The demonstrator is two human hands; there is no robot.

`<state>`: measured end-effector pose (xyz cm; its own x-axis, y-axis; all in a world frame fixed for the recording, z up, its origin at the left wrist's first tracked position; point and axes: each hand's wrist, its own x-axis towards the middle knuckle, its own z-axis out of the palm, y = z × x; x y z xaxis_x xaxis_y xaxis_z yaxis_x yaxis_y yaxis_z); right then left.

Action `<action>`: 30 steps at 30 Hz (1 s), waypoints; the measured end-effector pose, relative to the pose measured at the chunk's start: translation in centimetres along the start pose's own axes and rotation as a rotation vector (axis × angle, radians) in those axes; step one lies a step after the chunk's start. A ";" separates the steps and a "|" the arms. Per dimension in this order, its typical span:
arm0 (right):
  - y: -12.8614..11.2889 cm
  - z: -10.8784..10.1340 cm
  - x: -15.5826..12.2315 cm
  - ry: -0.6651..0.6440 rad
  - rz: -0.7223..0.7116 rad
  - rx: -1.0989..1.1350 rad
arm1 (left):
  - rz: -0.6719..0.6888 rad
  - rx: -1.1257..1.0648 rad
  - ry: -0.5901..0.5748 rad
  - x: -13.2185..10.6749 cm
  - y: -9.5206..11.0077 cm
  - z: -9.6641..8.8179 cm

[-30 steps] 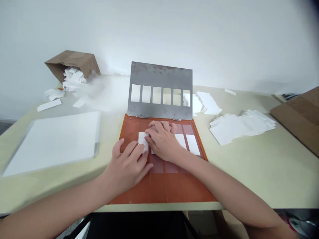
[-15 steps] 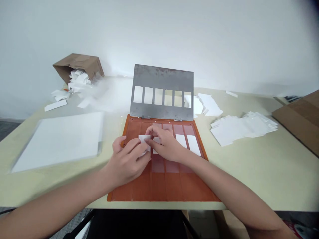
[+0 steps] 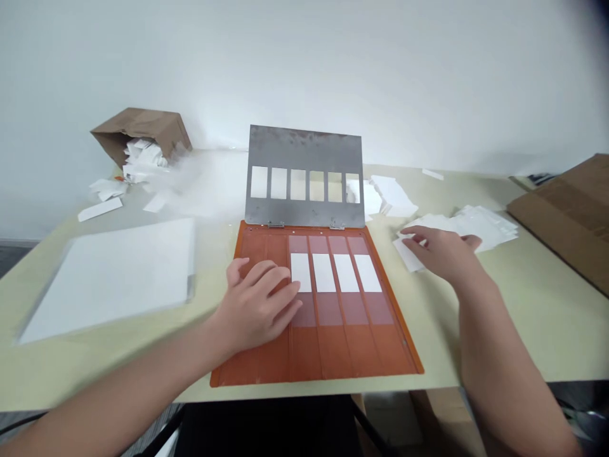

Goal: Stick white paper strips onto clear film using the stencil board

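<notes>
Pale table (image 3: 476, 330) against a white wall (image 3: 304, 57). Orange board (image 3: 304, 362) lies flat on it, under the left hand (image 3: 259, 301) and to the left of the right hand (image 3: 442, 251). Four white cards (image 3: 325, 273) sit side by side on the board, just right of the left hand, each on a pinkish strip (image 3: 328, 309) in its own column.

Left hand: palm down, fingers loosely spread, nothing seen in it. Fingertips overlap the edge of the nearest card; can't tell if they press on it.

Right hand: off the board, over the left end of the loose card pile (image 3: 485, 225). Thumb and index close together, narrow gap; can't tell if a card is pinched.

Grey metal plate (image 3: 304, 146) stands up on hinges (image 3: 337, 226) at the board's far edge, beyond both hands, six windows across it. Card stack (image 3: 394, 195) is beyond the right hand, to its left. Brown box (image 3: 566, 209) sits right of that hand. Far left of the left hand: paper bag (image 3: 166, 130) on its side, white scraps (image 3: 143, 155) spilling out. White sheet (image 3: 114, 273) lies nearer, left of the same hand.
</notes>
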<state>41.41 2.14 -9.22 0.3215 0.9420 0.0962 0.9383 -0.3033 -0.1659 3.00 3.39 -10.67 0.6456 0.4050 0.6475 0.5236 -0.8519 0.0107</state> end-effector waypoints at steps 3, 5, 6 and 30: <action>0.9 0.5 -0.5 0.037 0.019 -0.079 | -0.084 -0.084 -0.086 1.1 -0.5 0.6; 0.4 0.3 -0.7 0.129 -0.007 -0.123 | -0.166 -0.137 -0.163 2.0 -1.0 0.9; -0.2 0.1 -0.8 0.179 -0.037 -0.120 | -0.216 -0.162 -0.195 2.5 -1.3 1.0; -14.2 3.6 -5.2 0.089 -0.904 0.266 | -0.207 -0.296 -0.404 1.9 -1.3 -0.2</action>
<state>25.95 2.08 -10.85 -0.4945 0.7862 0.3705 0.7802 0.5894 -0.2093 3.44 5.23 -9.33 0.7384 0.6200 0.2653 0.5211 -0.7742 0.3593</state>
